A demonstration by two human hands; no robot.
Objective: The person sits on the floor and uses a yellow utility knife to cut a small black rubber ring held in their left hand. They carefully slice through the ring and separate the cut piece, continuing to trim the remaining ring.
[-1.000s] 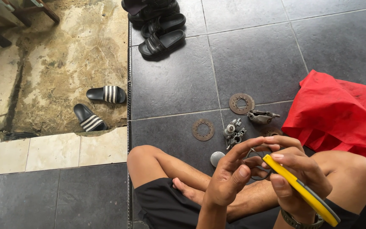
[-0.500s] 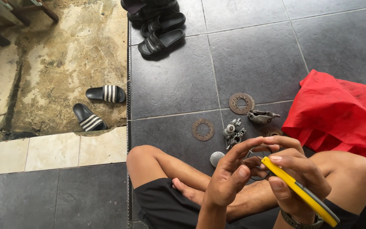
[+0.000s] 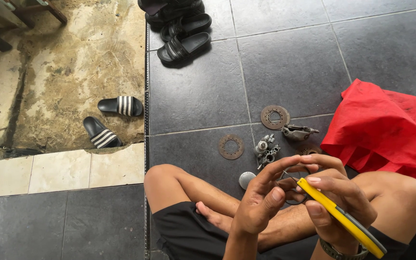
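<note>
Yellow-handled pliers [image 3: 339, 216] gripped in your right hand [image 3: 333, 200], long axis near-right to far-left; tip meets left hand [image 3: 261, 202] fingers pinching small ring.

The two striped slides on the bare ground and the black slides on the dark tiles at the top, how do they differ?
The striped slides carry white bands and lie apart at different angles on rough ground. The black slides look plain dark and sit crowded together on the tiles. All are open-toed slip-on sandals, none worn.
</note>
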